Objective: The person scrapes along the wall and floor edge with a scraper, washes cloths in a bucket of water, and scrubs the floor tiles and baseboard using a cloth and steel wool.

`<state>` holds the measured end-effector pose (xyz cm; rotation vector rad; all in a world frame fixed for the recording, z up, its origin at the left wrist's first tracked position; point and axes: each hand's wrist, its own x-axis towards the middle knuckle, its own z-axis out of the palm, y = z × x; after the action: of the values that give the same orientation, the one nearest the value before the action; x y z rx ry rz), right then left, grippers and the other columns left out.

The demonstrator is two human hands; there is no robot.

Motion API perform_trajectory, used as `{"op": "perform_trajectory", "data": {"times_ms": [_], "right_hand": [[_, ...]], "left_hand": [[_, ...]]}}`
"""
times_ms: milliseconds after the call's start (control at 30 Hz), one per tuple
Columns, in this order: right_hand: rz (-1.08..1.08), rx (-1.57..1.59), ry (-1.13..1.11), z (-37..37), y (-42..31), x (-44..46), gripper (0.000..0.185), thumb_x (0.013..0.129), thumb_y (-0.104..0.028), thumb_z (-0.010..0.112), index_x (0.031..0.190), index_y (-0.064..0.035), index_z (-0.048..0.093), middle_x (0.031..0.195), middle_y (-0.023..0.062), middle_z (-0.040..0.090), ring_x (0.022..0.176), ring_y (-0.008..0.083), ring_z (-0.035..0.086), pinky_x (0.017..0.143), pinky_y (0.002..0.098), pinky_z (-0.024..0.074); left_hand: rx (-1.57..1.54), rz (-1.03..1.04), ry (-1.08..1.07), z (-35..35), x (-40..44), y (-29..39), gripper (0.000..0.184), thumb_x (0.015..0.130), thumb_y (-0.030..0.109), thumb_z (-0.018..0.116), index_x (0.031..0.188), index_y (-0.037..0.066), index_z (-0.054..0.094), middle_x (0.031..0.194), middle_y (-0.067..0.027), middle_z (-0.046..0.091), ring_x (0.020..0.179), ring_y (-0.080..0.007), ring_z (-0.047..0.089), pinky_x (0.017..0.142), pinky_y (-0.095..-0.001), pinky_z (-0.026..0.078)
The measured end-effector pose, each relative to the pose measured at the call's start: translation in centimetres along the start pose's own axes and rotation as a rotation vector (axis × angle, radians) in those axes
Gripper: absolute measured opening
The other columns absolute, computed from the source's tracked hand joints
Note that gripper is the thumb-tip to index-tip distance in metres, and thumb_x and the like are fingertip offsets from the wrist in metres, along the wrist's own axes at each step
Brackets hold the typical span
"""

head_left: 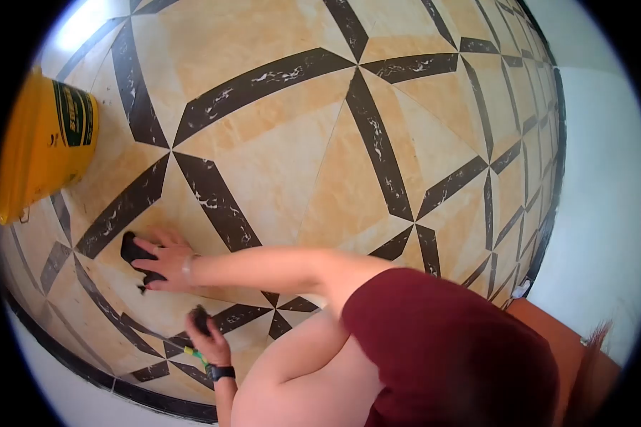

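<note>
My right hand (pixel 165 262) reaches across the tiled floor (pixel 263 164), its fingers bent over a black object (pixel 133 249) low against the tiles. Parts of that object show past and between the fingers; its exact shape is hidden. Closer to my body, my left hand (pixel 210 343) has its fingers wrapped round a small dark object (pixel 201 320). A dark watch (pixel 221 372) is on the left wrist. Beside this hand is a yellow-green piece (pixel 192 351), with a thin rod or cord running from it toward the upper left.
A yellow bucket (pixel 43 142) with a dark green label stands at the left. White walls with dark skirting (pixel 160 404) border the floor at the lower left and right. A reddish-brown surface (pixel 541 327) shows behind my maroon sleeve (pixel 434 334), near my bent leg.
</note>
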<state>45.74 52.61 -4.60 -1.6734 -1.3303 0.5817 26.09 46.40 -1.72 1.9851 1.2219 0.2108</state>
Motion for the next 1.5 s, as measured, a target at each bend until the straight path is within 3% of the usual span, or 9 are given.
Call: {"op": "perform_trajectory", "data": {"times_ms": [67, 233, 333, 633, 933, 1000, 1167, 1433, 1500], "right_hand": [[0.179, 0.246, -0.126, -3.7, 0.0, -2.3, 0.056, 0.082, -0.041, 0.055, 0.125, -0.0057, 0.044, 0.129, 0.0190, 0.038, 0.119, 0.0400, 0.034, 0.098, 0.0440, 0.0306], [0.423, 0.531, 0.054, -12.4, 0.1, -8.1, 0.044, 0.087, -0.028, 0.054, 0.122, -0.0029, 0.044, 0.119, 0.0187, 0.044, 0.109, 0.0312, 0.045, 0.093, 0.0365, 0.0375], [0.504, 0.359, 0.134, -19.0, 1.7, -10.3, 0.035, 0.087, -0.018, 0.055, 0.116, -0.0011, 0.047, 0.104, 0.0146, 0.053, 0.097, 0.0222, 0.054, 0.085, 0.0326, 0.0426], [1.300, -0.797, 0.951, -50.2, 24.5, -37.4, 0.045, 0.066, -0.039, 0.071, 0.098, -0.0081, 0.065, 0.091, 0.0196, 0.063, 0.088, 0.0329, 0.056, 0.081, 0.0401, 0.0445], [1.050, -1.030, 0.119, -34.3, 18.0, -26.3, 0.028, 0.085, -0.022, 0.049, 0.103, -0.0008, 0.050, 0.096, 0.0204, 0.056, 0.084, 0.0325, 0.057, 0.073, 0.0420, 0.0464], [0.762, -0.716, 0.107, -31.4, 15.1, -24.2, 0.018, 0.086, -0.019, 0.045, 0.097, -0.0055, 0.049, 0.091, 0.0217, 0.056, 0.077, 0.0390, 0.056, 0.066, 0.0473, 0.0451], [1.375, -0.649, 0.605, -44.2, 20.4, -26.9, 0.030, 0.089, -0.028, 0.040, 0.108, -0.0071, 0.050, 0.103, 0.0199, 0.059, 0.089, 0.0360, 0.057, 0.077, 0.0471, 0.0430], [0.747, -0.778, -0.001, -32.3, 16.2, -19.5, 0.016, 0.085, -0.019, 0.044, 0.091, -0.0067, 0.052, 0.081, 0.0173, 0.061, 0.076, 0.0349, 0.060, 0.063, 0.0452, 0.0473], [1.130, -0.833, 0.144, -38.7, 19.0, -21.2, 0.019, 0.085, -0.016, 0.039, 0.098, -0.0063, 0.048, 0.089, 0.0189, 0.061, 0.081, 0.0372, 0.059, 0.067, 0.0482, 0.0460]], "left_hand": [[-0.607, -0.588, 0.169, -1.4, 3.0, 4.7, 0.034, 0.086, 0.009, 0.056, 0.117, 0.000, 0.044, 0.108, -0.0194, 0.052, 0.103, -0.0268, 0.051, 0.088, -0.0366, 0.042], [-0.254, 0.290, -0.175, 3.6, 7.6, 15.5, 0.056, 0.079, 0.001, 0.058, 0.129, 0.000, 0.034, 0.131, -0.0165, 0.034, 0.117, -0.0280, 0.040, 0.096, -0.0358, 0.036], [-0.806, 0.049, -0.585, 6.9, 7.9, 20.7, 0.079, 0.072, -0.004, 0.058, 0.139, 0.000, 0.017, 0.138, -0.0200, 0.028, 0.130, -0.0299, 0.026, 0.104, -0.0368, 0.025], [0.657, 0.599, -0.248, 0.2, 14.9, 12.3, 0.058, 0.075, -0.003, 0.054, 0.130, 0.007, 0.039, 0.138, -0.0204, 0.030, 0.128, -0.0382, 0.027, 0.105, -0.0481, 0.023], [0.704, 0.267, -0.126, -11.9, 11.4, 3.5, 0.051, 0.080, -0.007, 0.046, 0.129, 0.001, 0.035, 0.137, -0.0223, 0.029, 0.125, -0.0385, 0.032, 0.098, -0.0431, 0.032], [0.694, 0.271, -0.152, -11.1, 10.7, 4.1, 0.051, 0.080, -0.006, 0.046, 0.129, 0.000, 0.035, 0.136, -0.0226, 0.030, 0.125, -0.0384, 0.032, 0.098, -0.0429, 0.032], [0.618, 0.218, -0.126, -12.1, 8.7, 1.9, 0.049, 0.082, -0.003, 0.047, 0.129, -0.001, 0.034, 0.134, -0.0225, 0.033, 0.123, -0.0383, 0.034, 0.098, -0.0421, 0.031], [0.438, 0.309, -0.226, -4.1, 13.5, 8.2, 0.047, 0.081, -0.002, 0.049, 0.127, 0.000, 0.039, 0.135, -0.0202, 0.033, 0.122, -0.0375, 0.036, 0.100, -0.0417, 0.031], [0.467, 0.382, -0.251, -2.9, 14.4, 8.7, 0.048, 0.080, 0.001, 0.052, 0.127, 0.002, 0.039, 0.136, -0.0202, 0.032, 0.123, -0.0385, 0.033, 0.101, -0.0437, 0.029]]}}
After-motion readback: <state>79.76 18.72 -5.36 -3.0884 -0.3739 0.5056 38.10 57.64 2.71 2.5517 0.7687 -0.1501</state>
